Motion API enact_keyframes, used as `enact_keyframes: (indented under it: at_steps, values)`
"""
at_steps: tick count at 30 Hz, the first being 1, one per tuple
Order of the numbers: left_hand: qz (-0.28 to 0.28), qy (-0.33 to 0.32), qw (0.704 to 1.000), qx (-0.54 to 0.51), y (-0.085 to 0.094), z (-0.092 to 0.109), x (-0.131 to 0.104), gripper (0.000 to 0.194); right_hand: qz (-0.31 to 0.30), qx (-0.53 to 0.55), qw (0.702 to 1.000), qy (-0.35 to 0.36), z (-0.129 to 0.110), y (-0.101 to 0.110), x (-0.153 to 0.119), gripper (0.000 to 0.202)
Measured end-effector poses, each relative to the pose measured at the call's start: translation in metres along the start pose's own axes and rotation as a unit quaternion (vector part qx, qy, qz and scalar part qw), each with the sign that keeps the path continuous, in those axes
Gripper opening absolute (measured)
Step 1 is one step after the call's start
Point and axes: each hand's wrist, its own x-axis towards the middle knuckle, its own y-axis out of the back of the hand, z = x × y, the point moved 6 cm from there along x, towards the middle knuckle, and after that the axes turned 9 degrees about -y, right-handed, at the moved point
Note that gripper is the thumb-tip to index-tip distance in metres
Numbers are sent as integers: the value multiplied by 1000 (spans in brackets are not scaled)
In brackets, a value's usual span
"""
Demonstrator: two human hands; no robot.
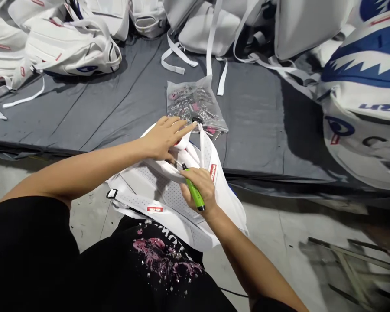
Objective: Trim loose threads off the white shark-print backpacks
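A white backpack [169, 186] rests tilted between my body and the table edge, its perforated back panel and shoulder straps facing up. My left hand [164, 138] lies over its top end, fingers stretched forward and thumb below, gripping the white fabric near the top loop. In my right hand [203, 188] is a green pen-shaped tool [194, 190] with black ends, its narrow tip pointing away from me toward the fabric by my left thumb. Just past my left fingertips, a clear plastic bag [195, 102] of small dark and pink pieces lies on the table.
A dark grey sheet covers the table [256, 117]. White backpacks [71, 47] are piled at the back left, with more along the back and loose straps hanging forward. A blue-and-white backpack [367, 99] stands at the right. On the floor at lower right is a metal frame [354, 264].
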Motion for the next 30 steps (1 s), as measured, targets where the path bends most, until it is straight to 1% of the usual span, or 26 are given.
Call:
enact_keyframes:
  at_steps: [3,5,7,10,13,15,17,19,20,22,23,25,27,30]
  values:
    - [6,2,1000,26,-7,5,0,127,-4,14,999,-45,10,0,0,34]
    - [-2,17,999,38,-13,5,3,129,-4,12,997,-70,14,-2,0,33]
    - [-11,32,998,45,-17,3,5,129,-16,0,997,-79,16,-5,1,32]
    - [-7,31,998,52,-16,4,6,122,-32,-11,996,-81,19,-7,3,33]
    - [11,23,999,48,-12,6,3,108,2,-18,993,-115,27,1,4,41]
    - [25,25,999,38,-11,7,1,104,19,-30,989,-142,33,6,4,44]
    - [44,41,998,28,-12,7,0,104,8,-35,987,-158,35,8,5,45]
    - [68,72,995,17,-12,5,-2,104,2,-47,983,-177,36,9,7,44]
    - [77,87,993,11,-11,5,-2,104,7,-59,980,-189,36,10,9,42]
    - [81,107,991,-4,-8,5,-3,100,15,-77,975,-205,35,11,15,30]
    - [74,110,991,-10,-7,5,-3,97,3,-74,976,-203,35,9,19,23]
    - [54,111,992,-18,-4,6,-1,94,-59,-47,981,-181,33,2,28,14]
    - [41,111,993,-19,-1,6,1,95,-134,-18,976,-168,36,-4,35,16]
    - [36,109,993,-16,0,5,4,95,-220,3,957,-186,43,-4,40,19]
